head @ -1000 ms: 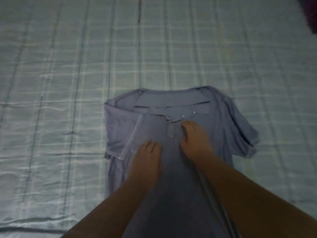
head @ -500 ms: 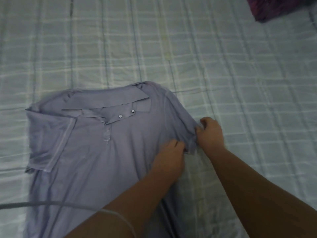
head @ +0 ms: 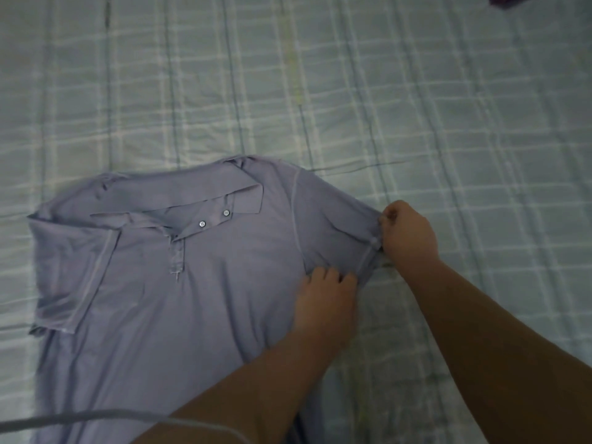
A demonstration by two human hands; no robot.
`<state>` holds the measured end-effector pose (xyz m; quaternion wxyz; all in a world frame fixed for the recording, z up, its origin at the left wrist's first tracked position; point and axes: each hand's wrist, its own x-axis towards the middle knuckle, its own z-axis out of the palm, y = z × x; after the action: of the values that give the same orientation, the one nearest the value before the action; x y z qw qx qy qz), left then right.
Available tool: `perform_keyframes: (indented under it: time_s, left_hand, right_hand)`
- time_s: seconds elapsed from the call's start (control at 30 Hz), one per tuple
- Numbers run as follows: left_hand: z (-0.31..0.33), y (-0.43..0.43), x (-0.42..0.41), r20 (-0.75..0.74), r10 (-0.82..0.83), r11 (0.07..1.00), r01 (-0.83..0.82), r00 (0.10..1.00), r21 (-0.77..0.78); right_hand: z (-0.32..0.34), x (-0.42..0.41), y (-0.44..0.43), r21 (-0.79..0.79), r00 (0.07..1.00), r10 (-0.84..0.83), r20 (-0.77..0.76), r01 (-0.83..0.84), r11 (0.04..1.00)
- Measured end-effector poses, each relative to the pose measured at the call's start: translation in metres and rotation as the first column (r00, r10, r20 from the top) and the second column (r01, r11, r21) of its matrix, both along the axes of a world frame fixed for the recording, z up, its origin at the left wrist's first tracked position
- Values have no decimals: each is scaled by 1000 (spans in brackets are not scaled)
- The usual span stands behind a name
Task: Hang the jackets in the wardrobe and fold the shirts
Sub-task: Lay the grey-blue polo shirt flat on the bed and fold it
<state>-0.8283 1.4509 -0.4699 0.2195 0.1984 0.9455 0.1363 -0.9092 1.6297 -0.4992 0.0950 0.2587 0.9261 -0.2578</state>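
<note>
A lavender polo shirt (head: pixel 205 290) lies face up on the bed, collar toward the far side, two buttons showing. Its left sleeve is folded in over the chest. My right hand (head: pixel 408 235) pinches the hem of the right sleeve (head: pixel 339 225), which is stretched out to the right. My left hand (head: pixel 326 299) rests palm down on the shirt just below that sleeve, at the armpit, fingers curled onto the cloth.
The bed has a pale green checked sheet (head: pixel 448 107) all around the shirt. A dark purple cloth (head: pixel 506 0) peeks in at the top right corner. A thin grey cable (head: pixel 80 418) crosses the lower left of the view.
Both hands left the chest of the shirt and went to the right sleeve. The right hand took the sleeve hem and has pulled it out flatter to the right.
</note>
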Motion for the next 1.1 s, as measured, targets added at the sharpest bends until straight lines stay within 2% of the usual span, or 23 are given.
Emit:
perform_keyframes:
  time_s: [0.07, 0.13, 0.23, 0.37, 0.43, 0.5, 0.63, 0.8, 0.9, 0.97, 1.03, 1.1]
  left_hand:
    - [-5, 6, 4, -46, 13, 999, -14, 999, -33]
    - [-7, 13, 6, -31, 66, 998, -67, 997, -20]
    - [-10, 24, 5, 3, 109, 993, -109, 994, -35]
    - [-7, 25, 4, 60, 112, 992, -109, 992, -60]
    - [-3, 23, 6, 36, 120, 991, -118, 992, -58]
    - [2, 22, 8, 11, 126, 991, -126, 992, -47]
    - [8, 23, 9, -3, 143, 989, -143, 990, -24]
    - [13, 23, 10, 32, 125, 992, -125, 992, -6]
    - [9, 18, 10, 47, 131, 991, -131, 990, 1]
    - [4, 17, 9, 110, 149, 988, -153, 983, 35]
    - [3, 15, 9, 175, 203, 973, -218, 963, 70]
    - [7, 13, 10, 192, 271, 943, -300, 943, 143]
  right_hand:
    - [-5, 4, 3, 52, 999, 47, 16, -48, 998]
    - [-8, 6, 2, 69, 998, 57, 1, -57, 996]
    - [-9, 4, 4, 71, 1000, -7, -11, 8, 997]
    - [-3, 4, 17, 145, 998, 19, 58, -27, 989]
    - [2, 1, 18, 167, 996, 36, 79, -48, 985]
    - [7, -5, 15, 113, 995, 24, 92, -34, 993]
    - [9, -9, 12, -2, 980, 110, 167, -111, 994]
    - [8, -12, 21, -7, 996, -33, 83, 33, 999]
    - [8, -12, 19, 26, 992, -87, 89, 85, 996]
    - [9, -13, 15, 24, 987, -128, 97, 126, 992]
    - [14, -15, 10, -52, 976, -196, 96, 202, 978]
    - [22, -16, 1, -238, 951, -299, 80, 310, 921]
